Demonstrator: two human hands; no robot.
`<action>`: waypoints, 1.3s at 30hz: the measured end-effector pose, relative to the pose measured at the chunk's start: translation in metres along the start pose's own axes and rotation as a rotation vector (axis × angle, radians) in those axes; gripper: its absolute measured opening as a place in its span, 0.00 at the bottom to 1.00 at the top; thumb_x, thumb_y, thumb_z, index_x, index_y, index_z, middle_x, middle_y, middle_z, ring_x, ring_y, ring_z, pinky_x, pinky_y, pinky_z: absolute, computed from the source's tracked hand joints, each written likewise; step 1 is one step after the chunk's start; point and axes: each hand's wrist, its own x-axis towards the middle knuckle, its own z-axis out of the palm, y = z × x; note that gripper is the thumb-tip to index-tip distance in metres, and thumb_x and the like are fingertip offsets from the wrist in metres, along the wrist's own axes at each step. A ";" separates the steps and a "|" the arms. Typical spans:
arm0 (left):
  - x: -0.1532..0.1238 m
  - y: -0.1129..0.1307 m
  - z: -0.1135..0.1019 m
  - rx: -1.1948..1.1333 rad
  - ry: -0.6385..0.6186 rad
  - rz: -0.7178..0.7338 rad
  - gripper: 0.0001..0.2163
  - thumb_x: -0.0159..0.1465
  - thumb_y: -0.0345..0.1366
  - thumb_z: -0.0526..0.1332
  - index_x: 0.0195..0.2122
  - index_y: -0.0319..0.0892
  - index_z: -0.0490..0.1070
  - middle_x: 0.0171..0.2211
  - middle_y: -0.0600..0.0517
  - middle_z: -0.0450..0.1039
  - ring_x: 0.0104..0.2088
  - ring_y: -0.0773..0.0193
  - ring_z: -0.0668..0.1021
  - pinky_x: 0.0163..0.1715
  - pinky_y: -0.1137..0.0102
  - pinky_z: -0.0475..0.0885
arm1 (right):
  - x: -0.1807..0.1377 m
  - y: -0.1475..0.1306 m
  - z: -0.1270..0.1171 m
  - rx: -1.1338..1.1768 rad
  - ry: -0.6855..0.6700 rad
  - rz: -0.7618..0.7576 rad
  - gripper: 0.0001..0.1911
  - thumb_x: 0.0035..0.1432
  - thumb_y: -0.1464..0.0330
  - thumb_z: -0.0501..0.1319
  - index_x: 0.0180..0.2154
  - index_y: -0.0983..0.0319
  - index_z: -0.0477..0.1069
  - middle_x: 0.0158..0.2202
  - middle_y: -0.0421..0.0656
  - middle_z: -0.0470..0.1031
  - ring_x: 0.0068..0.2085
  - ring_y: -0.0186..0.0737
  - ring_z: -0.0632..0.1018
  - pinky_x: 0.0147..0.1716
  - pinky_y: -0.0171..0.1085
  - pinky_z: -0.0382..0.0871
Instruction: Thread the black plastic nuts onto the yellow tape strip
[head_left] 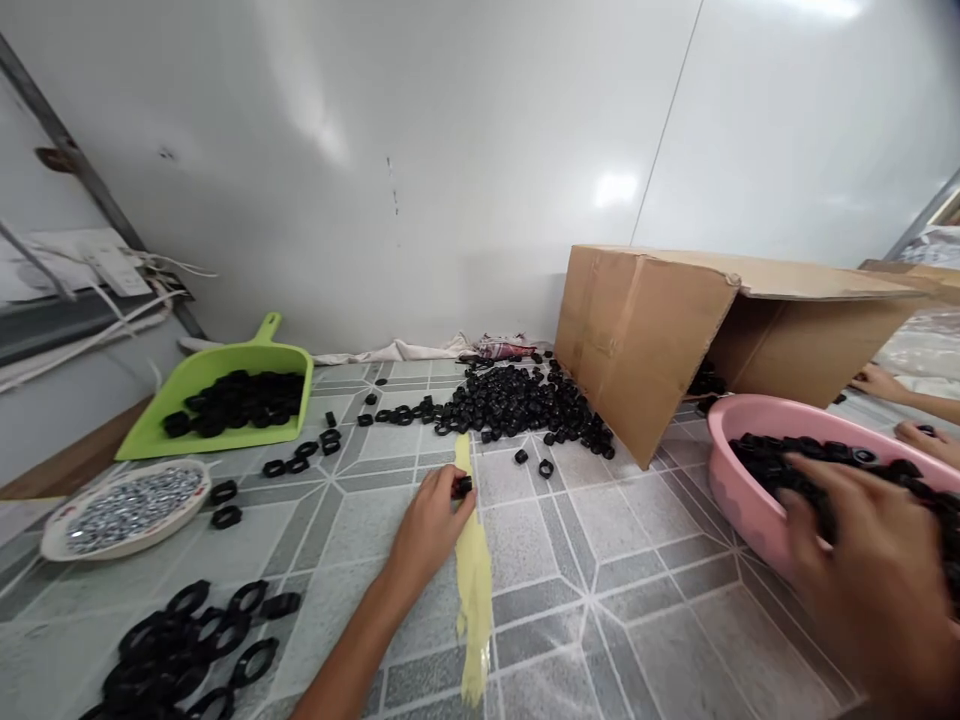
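My left hand (429, 515) pinches a small black ring (463, 487) just above the yellow strip (472, 580) on the tile-patterned surface. At the right, my right hand (870, 560), a little blurred, hovers at the near side of the pink basin (742, 505) with thumb and fingers apart. Black ring parts (795, 465) fill the basin, partly hidden behind that hand. Beyond my left hand spreads a pile of small black rings (517, 400). Two loose rings (546, 468) lie just in front of the pile.
A cardboard box (630, 350) lies tipped beside the pile. On the left are a green dustpan (300, 385) of black rings, a white dish (56, 540) of small shiny metal pieces, and larger black rings (225, 632). Another person's hands (879, 383) show at the right edge.
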 end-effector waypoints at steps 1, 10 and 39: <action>-0.001 0.001 0.000 -0.003 -0.013 0.018 0.08 0.65 0.42 0.56 0.41 0.45 0.68 0.42 0.46 0.73 0.44 0.52 0.77 0.44 0.61 0.72 | -0.004 -0.025 0.018 0.092 -0.050 -0.066 0.17 0.65 0.59 0.54 0.51 0.58 0.71 0.49 0.53 0.71 0.53 0.57 0.71 0.53 0.55 0.63; 0.002 0.004 -0.004 -0.422 -0.212 -0.022 0.08 0.60 0.38 0.65 0.39 0.43 0.70 0.39 0.50 0.75 0.43 0.58 0.77 0.47 0.63 0.70 | -0.031 -0.162 0.164 0.592 -0.925 -0.252 0.29 0.60 0.78 0.56 0.61 0.55 0.62 0.44 0.46 0.68 0.45 0.44 0.74 0.43 0.38 0.67; -0.003 0.020 0.010 -0.386 -0.056 -0.115 0.15 0.66 0.47 0.59 0.44 0.44 0.77 0.44 0.48 0.76 0.46 0.56 0.77 0.46 0.65 0.70 | -0.044 -0.157 0.171 1.036 -0.738 0.115 0.15 0.63 0.67 0.60 0.52 0.58 0.69 0.45 0.44 0.76 0.42 0.41 0.76 0.44 0.40 0.70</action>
